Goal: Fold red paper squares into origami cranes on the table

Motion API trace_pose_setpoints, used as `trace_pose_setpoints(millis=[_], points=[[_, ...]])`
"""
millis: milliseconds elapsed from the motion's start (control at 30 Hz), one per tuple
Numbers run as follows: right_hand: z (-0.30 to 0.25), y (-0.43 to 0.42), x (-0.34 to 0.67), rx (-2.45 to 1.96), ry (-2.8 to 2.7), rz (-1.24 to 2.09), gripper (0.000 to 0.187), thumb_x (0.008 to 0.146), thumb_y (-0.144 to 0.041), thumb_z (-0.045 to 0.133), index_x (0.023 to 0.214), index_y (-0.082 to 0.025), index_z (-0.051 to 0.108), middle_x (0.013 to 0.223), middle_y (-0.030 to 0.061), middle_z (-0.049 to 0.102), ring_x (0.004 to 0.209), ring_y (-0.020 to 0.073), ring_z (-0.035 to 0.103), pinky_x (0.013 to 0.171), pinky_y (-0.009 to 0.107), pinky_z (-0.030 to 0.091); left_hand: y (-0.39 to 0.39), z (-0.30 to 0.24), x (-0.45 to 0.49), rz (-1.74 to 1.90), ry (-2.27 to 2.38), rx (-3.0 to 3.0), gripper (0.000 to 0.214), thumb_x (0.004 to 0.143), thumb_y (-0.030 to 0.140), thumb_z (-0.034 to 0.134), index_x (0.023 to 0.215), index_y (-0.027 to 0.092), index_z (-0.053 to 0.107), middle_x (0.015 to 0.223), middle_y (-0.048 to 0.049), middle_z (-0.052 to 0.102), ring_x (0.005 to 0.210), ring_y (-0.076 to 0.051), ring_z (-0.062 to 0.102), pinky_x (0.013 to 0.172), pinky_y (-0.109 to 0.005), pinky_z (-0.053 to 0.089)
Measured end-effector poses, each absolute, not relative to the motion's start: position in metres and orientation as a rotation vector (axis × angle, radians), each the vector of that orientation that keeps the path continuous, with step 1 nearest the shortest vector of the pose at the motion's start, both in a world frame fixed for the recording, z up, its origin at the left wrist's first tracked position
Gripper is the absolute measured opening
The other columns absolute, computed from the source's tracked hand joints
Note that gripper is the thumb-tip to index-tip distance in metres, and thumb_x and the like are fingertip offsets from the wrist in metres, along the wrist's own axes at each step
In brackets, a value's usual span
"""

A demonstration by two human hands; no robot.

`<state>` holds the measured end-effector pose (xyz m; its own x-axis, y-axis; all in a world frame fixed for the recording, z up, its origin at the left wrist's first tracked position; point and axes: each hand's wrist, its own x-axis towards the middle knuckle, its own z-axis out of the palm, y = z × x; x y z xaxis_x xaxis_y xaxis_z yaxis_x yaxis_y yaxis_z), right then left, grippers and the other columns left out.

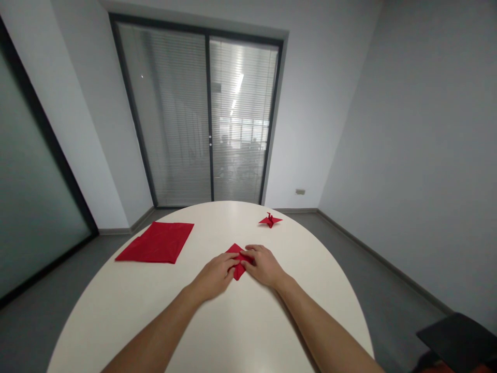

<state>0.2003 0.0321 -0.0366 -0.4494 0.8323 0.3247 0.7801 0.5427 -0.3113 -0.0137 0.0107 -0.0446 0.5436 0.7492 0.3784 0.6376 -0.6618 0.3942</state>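
A small piece of red origami paper (235, 248), folded into a diamond, lies on the table in front of me. From the left, my left hand (216, 275) holds it, with the fingers over its left corner and middle. My right hand (264, 265) grips the right side, thumb and fingertips pressed onto the paper. The fingertips of both hands come close together near its centre. Parts of the paper are hidden under the fingers, so the exact folds there do not show.
The round white table (155, 295) carries a stack of flat red paper sheets (157, 242) at the left. A folded red paper crane (271, 221) stands near the far right edge. A black chair (460, 339) is at the lower right, beyond the table.
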Motion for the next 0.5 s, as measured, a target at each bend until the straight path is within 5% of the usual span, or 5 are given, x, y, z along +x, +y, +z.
trace_pose_setpoints(millis=[500], points=[[-0.0253,0.0290,0.1997,-1.213,-2.416,0.050,0.027,0.093,-0.028,0.055,0.109,-0.022,0.076,0.119,0.0084,0.071,0.110,0.0237,0.061,0.098,0.034,0.042,0.0114,-0.0461,-0.0134,0.759,1.243,2.613,0.038,0.089,0.013,0.050,0.123,0.021,0.067,0.138,-0.0070,0.062,0.129,-0.023,0.054,0.114,-0.041,0.040]])
